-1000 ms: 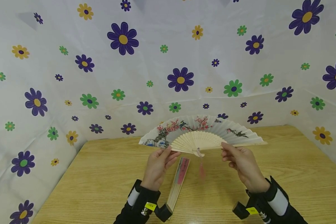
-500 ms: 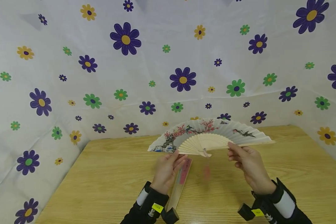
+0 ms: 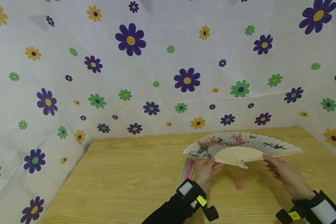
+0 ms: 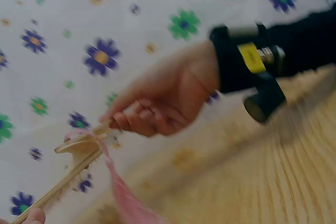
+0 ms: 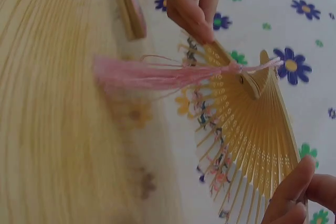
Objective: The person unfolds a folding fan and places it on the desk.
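Spread fan [image 3: 240, 153] held over wooden surface [image 3: 128, 174]; left hand [image 3: 205, 173] and right hand [image 3: 288, 177], fingers pinching its edges. Slim pink-and-wood strip [image 3: 188, 169] partly behind left wrist. Flowered cloth [image 3: 114, 74] beyond.

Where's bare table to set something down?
Widest: the table left of the folded fan, out to the cloth. Smaller: between left hand and right hand, on the near side of the tassel. Crowded: around the open fan both hold.

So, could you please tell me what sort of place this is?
Probably a staged recording corner: a wooden table, flower-printed sheeting behind it, and a black camera strapped to each wrist.
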The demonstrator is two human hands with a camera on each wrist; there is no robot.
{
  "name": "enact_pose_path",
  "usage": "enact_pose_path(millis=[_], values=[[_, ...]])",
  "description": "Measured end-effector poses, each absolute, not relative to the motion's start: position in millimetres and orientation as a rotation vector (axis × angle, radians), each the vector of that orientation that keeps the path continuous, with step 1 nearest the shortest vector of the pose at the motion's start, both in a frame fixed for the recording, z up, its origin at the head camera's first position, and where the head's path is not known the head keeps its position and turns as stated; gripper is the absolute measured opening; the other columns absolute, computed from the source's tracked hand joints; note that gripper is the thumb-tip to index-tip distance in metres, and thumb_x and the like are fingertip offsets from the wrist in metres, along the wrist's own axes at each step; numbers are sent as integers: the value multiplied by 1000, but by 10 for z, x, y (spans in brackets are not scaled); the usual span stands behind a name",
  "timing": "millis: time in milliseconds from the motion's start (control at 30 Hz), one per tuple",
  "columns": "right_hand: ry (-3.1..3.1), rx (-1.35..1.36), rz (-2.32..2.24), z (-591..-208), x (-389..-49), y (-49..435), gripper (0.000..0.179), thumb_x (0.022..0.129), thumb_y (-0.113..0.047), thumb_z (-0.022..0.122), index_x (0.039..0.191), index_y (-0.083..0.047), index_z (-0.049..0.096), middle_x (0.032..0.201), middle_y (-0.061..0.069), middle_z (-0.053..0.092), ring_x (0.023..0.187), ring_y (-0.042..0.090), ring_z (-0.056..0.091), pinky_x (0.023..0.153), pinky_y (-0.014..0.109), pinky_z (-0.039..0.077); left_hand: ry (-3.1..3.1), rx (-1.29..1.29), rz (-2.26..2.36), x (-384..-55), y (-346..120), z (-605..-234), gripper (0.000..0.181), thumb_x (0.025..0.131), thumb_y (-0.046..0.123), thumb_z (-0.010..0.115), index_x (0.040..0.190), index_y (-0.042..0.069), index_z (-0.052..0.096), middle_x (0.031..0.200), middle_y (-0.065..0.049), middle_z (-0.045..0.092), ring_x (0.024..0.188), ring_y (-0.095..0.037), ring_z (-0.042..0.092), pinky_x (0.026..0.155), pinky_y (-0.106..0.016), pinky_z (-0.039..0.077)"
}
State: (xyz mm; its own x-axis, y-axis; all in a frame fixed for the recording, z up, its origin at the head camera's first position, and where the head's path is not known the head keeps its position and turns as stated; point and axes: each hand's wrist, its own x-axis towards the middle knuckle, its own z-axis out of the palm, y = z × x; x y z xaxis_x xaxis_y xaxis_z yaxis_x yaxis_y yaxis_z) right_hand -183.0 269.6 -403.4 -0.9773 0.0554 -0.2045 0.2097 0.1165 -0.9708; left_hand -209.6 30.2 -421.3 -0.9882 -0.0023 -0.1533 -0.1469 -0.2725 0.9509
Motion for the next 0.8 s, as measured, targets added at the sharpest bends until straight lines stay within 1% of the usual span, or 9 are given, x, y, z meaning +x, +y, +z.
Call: enact_pose_path(millis=[100,200,267,400,467,600,667,767,800], values=[[2298,331,-1926,-4148,-1832,3005,29,100,-40,52,82,-25,67,71,-22,65,68,-2,60,56,16,50,1955,-238,2312,-2121,631,-4288,20,98,2,56,97,-15,66,90,-33,73,82,-30,72,69,-31,64],[2278,456,-1913,-4265,-1832,3220,32,101,-36,52,75,-27,67,67,-20,65,63,-1,60,52,16,50,2009,-286,2240,-2104,874,-4315,19,96,0,58,90,-14,69,84,-31,73,78,-31,72,70,-38,64],[2227,544,-1943,-4324,-1830,3327,35,101,-33,51,70,-30,66,65,-19,65,61,-1,60,49,17,50,2010,-312,2215,-2093,984,-4302,19,95,-1,59,88,-14,70,82,-31,74,77,-32,72,69,-41,64],[2118,656,-2014,-4406,-1801,3474,39,102,-28,48,67,-31,64,63,-16,64,58,0,58,47,17,49,2006,-352,2201,-2087,1112,-4264,16,93,0,62,85,-11,71,79,-28,74,73,-31,73,67,-41,64],[2104,691,-2010,-4425,-1789,3513,40,102,-30,48,66,-29,63,61,-16,64,56,1,58,46,18,49,2008,-372,2191,-2100,1142,-4248,15,92,0,62,85,-10,70,78,-27,75,72,-30,73,66,-41,65],[2075,696,-2041,-4434,-1781,3535,40,102,-28,49,65,-31,65,60,-14,65,55,2,58,46,18,50,1979,-365,2183,-2144,1153,-4282,15,94,-1,60,92,-14,68,81,-30,74,75,-34,72,71,-44,64],[2058,694,-2055,-4431,-1783,3540,41,102,-26,49,65,-31,65,60,-14,65,55,2,59,46,18,51,1971,-369,2182,-2158,1153,-4317,15,94,-1,60,92,-15,68,82,-31,73,76,-35,72,72,-45,63],[2054,700,-2042,-4424,-1777,3559,40,102,-25,49,66,-30,67,60,-12,65,55,3,61,46,18,52,1973,-373,2184,-2161,1160,-4355,16,93,-1,60,89,-14,68,82,-32,73,75,-35,72,71,-44,64],[2052,707,-2040,-4426,-1775,3574,39,101,-25,50,66,-29,67,60,-12,66,55,4,61,47,19,52,1984,-379,2171,-2158,1158,-4358,15,93,0,61,88,-12,69,81,-30,74,74,-34,72,70,-42,64]])
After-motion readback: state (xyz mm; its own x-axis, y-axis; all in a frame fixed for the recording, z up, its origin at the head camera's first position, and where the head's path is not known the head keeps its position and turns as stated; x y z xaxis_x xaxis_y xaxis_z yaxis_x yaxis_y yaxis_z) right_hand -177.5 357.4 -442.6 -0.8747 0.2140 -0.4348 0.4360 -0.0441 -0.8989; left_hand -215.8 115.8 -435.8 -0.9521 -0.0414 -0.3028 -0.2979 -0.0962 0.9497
